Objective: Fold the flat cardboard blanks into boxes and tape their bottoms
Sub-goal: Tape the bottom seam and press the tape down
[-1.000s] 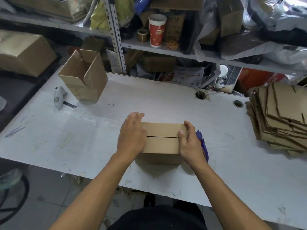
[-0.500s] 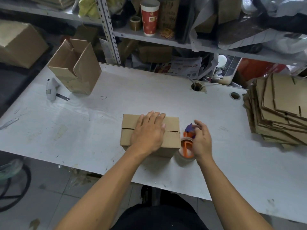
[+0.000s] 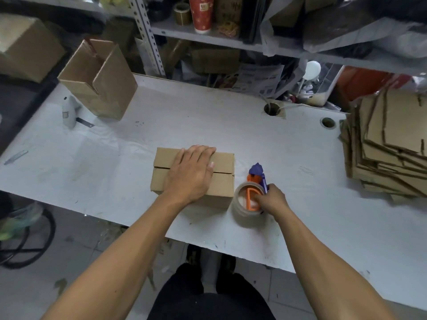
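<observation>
Cardboard box (image 3: 221, 162) near desk (image 3: 184, 125) edge, bottom flaps closed, seam bare. Left hand (image 3: 191, 172) flat on top, fingers straight, pressing. Right hand (image 3: 272, 199) curled round orange tape dispenser (image 3: 250, 197), just right of box. Flat blanks (image 3: 390, 144) stacked far right; open box (image 3: 99, 77) far left.

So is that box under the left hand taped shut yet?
Folded shut, not taped: the box flaps meet at a bare dark seam, pressed by the left hand.
</observation>
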